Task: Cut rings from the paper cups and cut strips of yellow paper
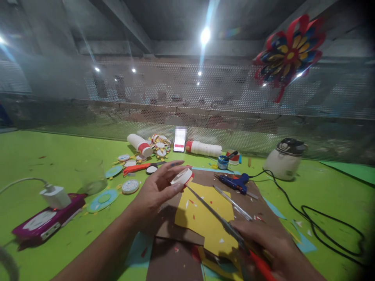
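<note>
My left hand grips a short white paper cup piece with a red edge, held above the work sheets. In my right hand is a pair of scissors with red handles. Its long blades reach toward the cup piece, their tips at or close to its red edge; I cannot tell whether they touch. Below lies a yellow foam sheet on a brown board, with small red and white scraps scattered over it.
A blue glue gun with a black cord, a clear-barrelled pen and a blue jar are at right. Stacked paper cups, a phone and a pale kettle-like container stand behind. A purple power strip sits left.
</note>
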Available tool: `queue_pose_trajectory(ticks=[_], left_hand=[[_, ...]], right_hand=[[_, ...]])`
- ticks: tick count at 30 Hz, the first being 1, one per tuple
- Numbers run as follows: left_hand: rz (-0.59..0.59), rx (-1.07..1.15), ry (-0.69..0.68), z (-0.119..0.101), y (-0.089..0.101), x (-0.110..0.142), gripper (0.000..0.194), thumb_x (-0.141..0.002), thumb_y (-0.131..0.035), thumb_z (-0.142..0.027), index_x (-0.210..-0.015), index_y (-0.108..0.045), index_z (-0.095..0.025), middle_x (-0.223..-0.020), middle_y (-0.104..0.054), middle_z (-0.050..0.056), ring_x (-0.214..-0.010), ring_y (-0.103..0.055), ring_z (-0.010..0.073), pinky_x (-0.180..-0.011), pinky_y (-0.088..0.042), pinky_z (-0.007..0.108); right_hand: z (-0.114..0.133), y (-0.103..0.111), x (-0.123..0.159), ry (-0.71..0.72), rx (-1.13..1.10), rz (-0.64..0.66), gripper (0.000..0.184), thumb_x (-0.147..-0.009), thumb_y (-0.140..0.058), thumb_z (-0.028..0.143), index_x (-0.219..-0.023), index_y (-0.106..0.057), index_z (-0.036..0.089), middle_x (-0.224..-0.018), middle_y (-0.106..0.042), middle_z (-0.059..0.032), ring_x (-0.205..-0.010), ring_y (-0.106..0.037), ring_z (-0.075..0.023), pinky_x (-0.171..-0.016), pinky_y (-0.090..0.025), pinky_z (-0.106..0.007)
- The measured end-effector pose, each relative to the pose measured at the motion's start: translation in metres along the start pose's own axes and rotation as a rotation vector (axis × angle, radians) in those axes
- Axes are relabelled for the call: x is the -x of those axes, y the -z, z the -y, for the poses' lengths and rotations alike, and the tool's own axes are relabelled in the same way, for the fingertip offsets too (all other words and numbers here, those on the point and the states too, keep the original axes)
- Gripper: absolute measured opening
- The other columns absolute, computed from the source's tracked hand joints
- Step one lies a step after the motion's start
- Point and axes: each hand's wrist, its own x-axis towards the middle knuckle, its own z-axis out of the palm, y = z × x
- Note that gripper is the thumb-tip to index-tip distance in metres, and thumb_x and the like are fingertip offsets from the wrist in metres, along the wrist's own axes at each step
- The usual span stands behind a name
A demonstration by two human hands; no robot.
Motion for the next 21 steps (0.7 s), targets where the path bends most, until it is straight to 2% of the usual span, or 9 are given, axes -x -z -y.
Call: queue_pose_trajectory(ticks=[3,11,16,19,21], left_hand=[[0.008,0.012,-0.002,0.0,0.0,-0.001,0.041,-0.077,-0.069,-0.02,-0.116,-0.059,-0.026,-0.128,-0.061,0.008,-0.116,-0.056,0.0246,-0.092,-0.046,0.035],[0.016,0.025,0.016,0.002,0.002,0.0,0.044,-0.079,-0.067,-0.02,-0.12,-0.056,-0.029,-0.131,-0.059,0.007,-0.118,-0.054,0.0241,-0.09,-0.047,0.032],[0.026,0.024,0.005,0.002,0.001,0.0,0.042,-0.079,-0.066,-0.018,-0.119,-0.056,-0.027,-0.13,-0.059,0.008,-0.116,-0.055,0.0233,-0.088,-0.047,0.031],[0.014,0.026,0.0,0.002,0.0,0.001,0.042,-0.079,-0.066,-0.018,-0.119,-0.057,-0.026,-0.128,-0.06,0.009,-0.115,-0.056,0.0242,-0.088,-0.047,0.033],[0.007,0.024,0.004,0.003,0.0,0.001,0.041,-0.079,-0.066,-0.019,-0.119,-0.057,-0.025,-0.127,-0.061,0.01,-0.114,-0.056,0.0244,-0.087,-0.047,0.033]], right_hand=[[0.001,0.0,0.0,0.005,-0.021,-0.016,0.025,-0.079,-0.061,0.033,-0.1,-0.073,0.025,-0.1,-0.075,-0.0071,-0.088,-0.07,-0.0255,-0.076,-0.056,-0.032],[-0.001,0.004,0.0,0.011,0.014,0.067,0.028,-0.08,-0.061,0.029,-0.106,-0.071,0.024,-0.104,-0.074,-0.0078,-0.094,-0.069,-0.0267,-0.079,-0.056,-0.034],[-0.003,-0.003,0.003,0.036,-0.116,0.031,0.032,-0.078,-0.058,0.029,-0.108,-0.069,0.026,-0.106,-0.073,-0.0069,-0.092,-0.069,-0.0263,-0.073,-0.056,-0.032],[-0.006,-0.006,0.003,0.077,-0.083,-0.004,0.03,-0.08,-0.055,0.028,-0.107,-0.069,0.027,-0.104,-0.074,-0.0076,-0.089,-0.07,-0.027,-0.069,-0.057,-0.032],[-0.006,-0.007,0.002,0.106,-0.038,-0.007,0.029,-0.08,-0.055,0.029,-0.105,-0.069,0.026,-0.095,-0.075,-0.0078,-0.085,-0.07,-0.0282,-0.068,-0.057,-0.035]])
